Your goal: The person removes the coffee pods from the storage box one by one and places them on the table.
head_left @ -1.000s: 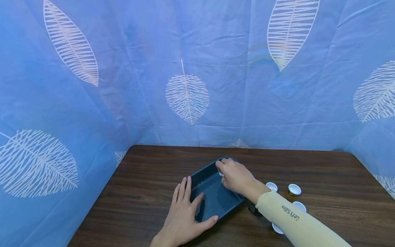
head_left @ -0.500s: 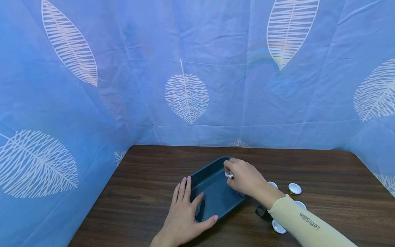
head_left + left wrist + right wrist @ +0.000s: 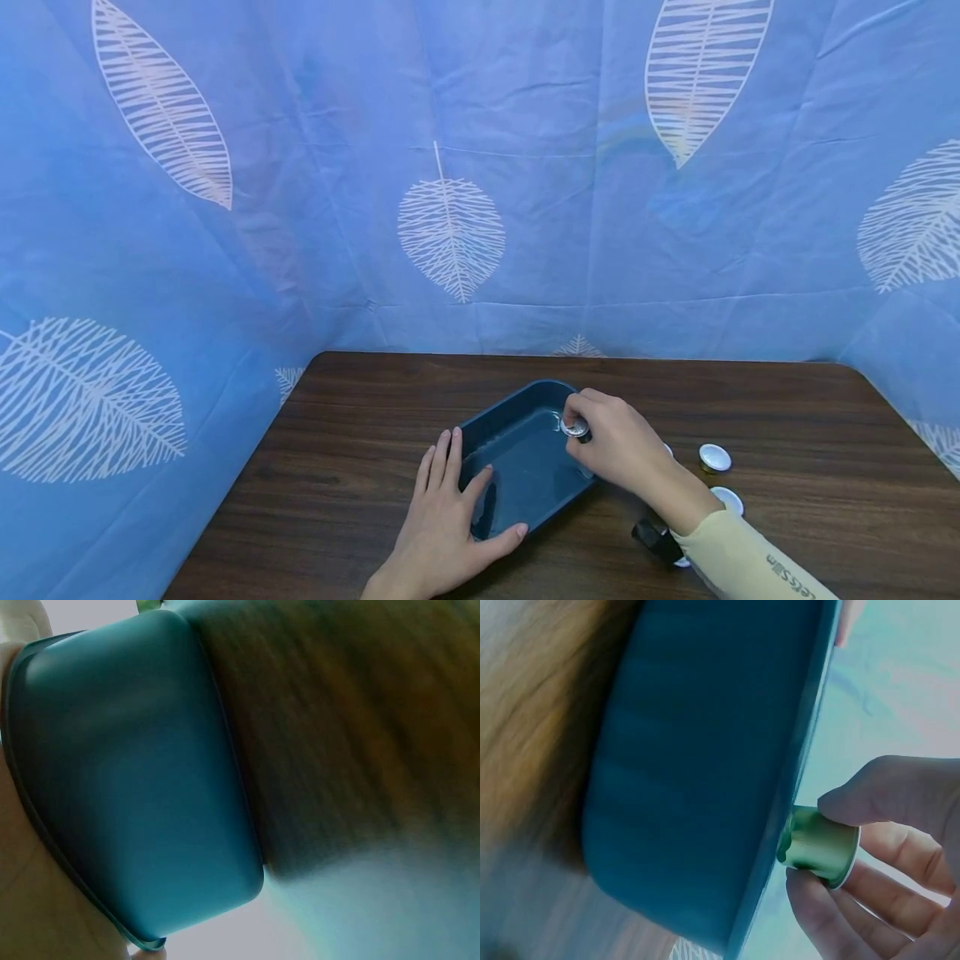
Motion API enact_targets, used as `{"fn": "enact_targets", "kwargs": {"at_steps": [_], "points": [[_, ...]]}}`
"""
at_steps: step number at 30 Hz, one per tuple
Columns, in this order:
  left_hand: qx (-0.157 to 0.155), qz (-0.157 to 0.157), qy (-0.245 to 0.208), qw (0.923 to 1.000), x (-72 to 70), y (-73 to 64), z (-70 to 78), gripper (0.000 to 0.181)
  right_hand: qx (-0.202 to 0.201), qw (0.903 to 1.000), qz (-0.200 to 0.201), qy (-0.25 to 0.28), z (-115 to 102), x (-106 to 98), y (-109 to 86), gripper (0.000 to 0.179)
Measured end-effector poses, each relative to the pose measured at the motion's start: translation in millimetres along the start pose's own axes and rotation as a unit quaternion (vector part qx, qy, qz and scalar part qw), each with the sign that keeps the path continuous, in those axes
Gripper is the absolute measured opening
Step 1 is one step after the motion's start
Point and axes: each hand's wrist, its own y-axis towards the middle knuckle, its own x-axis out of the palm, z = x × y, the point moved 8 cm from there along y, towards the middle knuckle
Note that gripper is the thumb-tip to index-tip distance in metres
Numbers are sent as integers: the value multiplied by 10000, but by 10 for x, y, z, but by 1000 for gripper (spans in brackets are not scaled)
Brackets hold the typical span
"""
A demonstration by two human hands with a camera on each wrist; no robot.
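Observation:
A dark blue-green rectangular tray (image 3: pixel 525 467) sits slantwise on the table. My left hand (image 3: pixel 450 517) rests on its near left corner, fingers spread along the side and thumb at the near rim. At the tray's far right rim my right hand (image 3: pixel 618 442) pinches a small coffee capsule (image 3: pixel 575 430), its silvery lid side facing up. The right wrist view shows that capsule as shiny green (image 3: pixel 821 844) between thumb and fingers, its narrow end right by the rim. The left wrist view is filled by the tray's outer end wall (image 3: pixel 142 780).
Several more capsules stand lid up on the wooden table (image 3: pixel 337 450), to the right of the tray. One capsule (image 3: pixel 715 457) is in plain sight; others are partly covered by the right forearm. A black wrist device (image 3: pixel 654 540) hangs under that wrist. A blue leaf-patterned cloth (image 3: pixel 525 250) surrounds the table.
My right hand has moved right with the capsule, from over the tray's far inside to its right rim. More of the capsule shows now. My left hand stays at the corner.

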Motion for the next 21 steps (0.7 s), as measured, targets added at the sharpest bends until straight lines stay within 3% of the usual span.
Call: {"fn": "enact_targets", "kwargs": {"at_steps": [6, 14, 21], "points": [[-4, -45, -37, 10000, -8, 17, 9, 84, 147, 9992, 268, 257, 28, -29, -68, 18], [74, -47, 91, 9999, 3, 32, 50, 84, 655, 9939, 740, 496, 139, -171, -308, 21], [-46, -25, 58, 10000, 0, 18, 25, 84, 712, 9937, 768, 389, 133, -234, -384, 24]]}}
